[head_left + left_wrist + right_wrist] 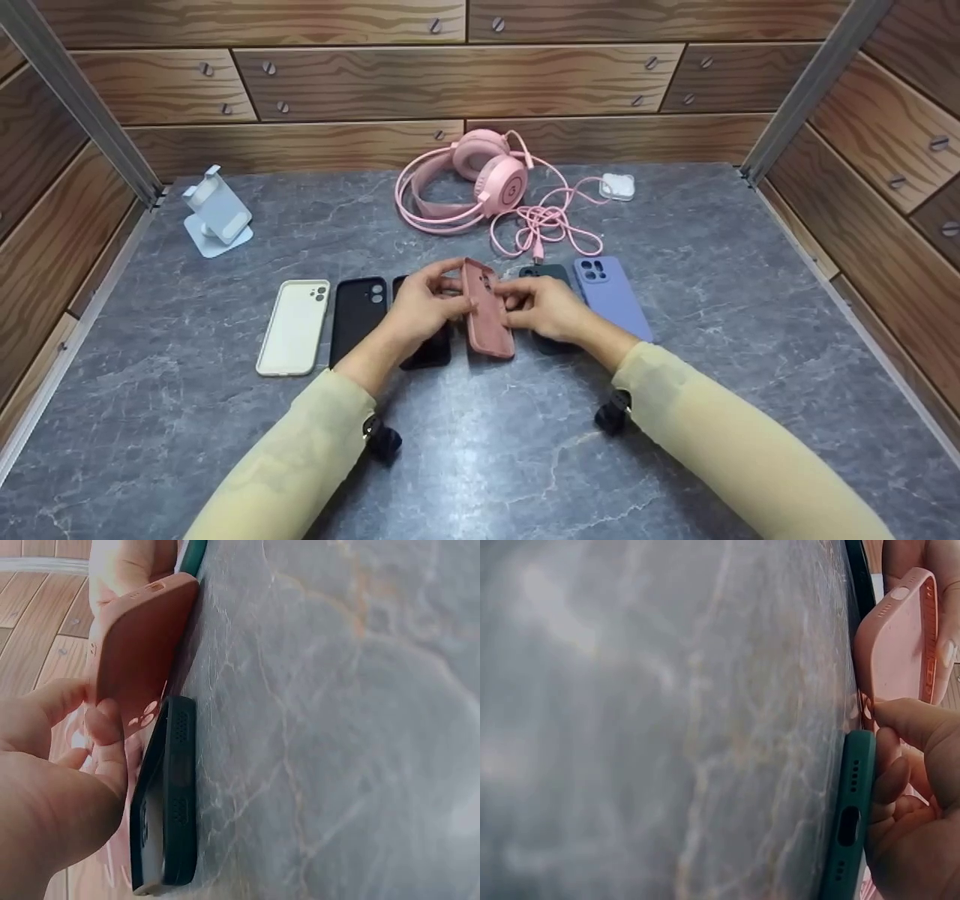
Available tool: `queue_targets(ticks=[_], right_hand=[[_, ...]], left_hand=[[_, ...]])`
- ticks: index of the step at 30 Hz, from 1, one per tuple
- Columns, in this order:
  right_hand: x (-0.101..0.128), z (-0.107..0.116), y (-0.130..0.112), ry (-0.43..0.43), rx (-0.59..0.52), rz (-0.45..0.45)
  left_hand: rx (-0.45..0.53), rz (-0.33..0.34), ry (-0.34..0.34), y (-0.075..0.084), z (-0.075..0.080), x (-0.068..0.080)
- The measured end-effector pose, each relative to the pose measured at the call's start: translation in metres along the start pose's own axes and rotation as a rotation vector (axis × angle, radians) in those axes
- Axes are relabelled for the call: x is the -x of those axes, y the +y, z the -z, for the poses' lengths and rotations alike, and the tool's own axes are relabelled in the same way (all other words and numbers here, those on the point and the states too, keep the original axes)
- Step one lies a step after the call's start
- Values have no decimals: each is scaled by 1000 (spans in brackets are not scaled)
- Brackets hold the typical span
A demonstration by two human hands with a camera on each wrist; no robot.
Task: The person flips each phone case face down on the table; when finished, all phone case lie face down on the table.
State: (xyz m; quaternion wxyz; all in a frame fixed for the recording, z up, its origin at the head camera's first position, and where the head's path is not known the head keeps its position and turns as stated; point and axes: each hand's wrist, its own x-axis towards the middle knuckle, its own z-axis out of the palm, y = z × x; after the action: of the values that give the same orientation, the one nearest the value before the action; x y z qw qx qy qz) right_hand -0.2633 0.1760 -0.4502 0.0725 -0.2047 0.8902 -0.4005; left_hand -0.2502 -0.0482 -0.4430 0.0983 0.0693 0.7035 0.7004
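Observation:
A pink phone case (489, 326) is held between both hands, tilted up off the grey marbled tabletop. My left hand (421, 306) pinches its left edge between thumb and fingers, and my right hand (553, 309) pinches the opposite edge. The right wrist view shows the hollow inside of the pink case (900, 649), with no phone in it. Beneath the left hand lies a black phone case (429, 355), partly covered. A dark green phone case (556, 273) lies beneath the right hand; its bottom edge with port cutout shows in the right wrist view.
Left of the hands lie a cream phone case (291, 330) and another black phone case (358, 313). A purple phone case (619, 301) is at the right. Behind are pink headphones (501, 184) with a coiled cable, a small white case (617, 186) and a pale phone stand (219, 216).

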Motion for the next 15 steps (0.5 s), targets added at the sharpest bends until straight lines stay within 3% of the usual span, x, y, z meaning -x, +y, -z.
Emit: queue_targets(ticks=[8, 15], right_hand=[[0, -1, -2, 9, 49, 16], [-1, 1, -6, 11, 49, 13]], left_hand=[[44, 3, -63, 1, 1, 4], [46, 14, -56, 2, 0, 6]])
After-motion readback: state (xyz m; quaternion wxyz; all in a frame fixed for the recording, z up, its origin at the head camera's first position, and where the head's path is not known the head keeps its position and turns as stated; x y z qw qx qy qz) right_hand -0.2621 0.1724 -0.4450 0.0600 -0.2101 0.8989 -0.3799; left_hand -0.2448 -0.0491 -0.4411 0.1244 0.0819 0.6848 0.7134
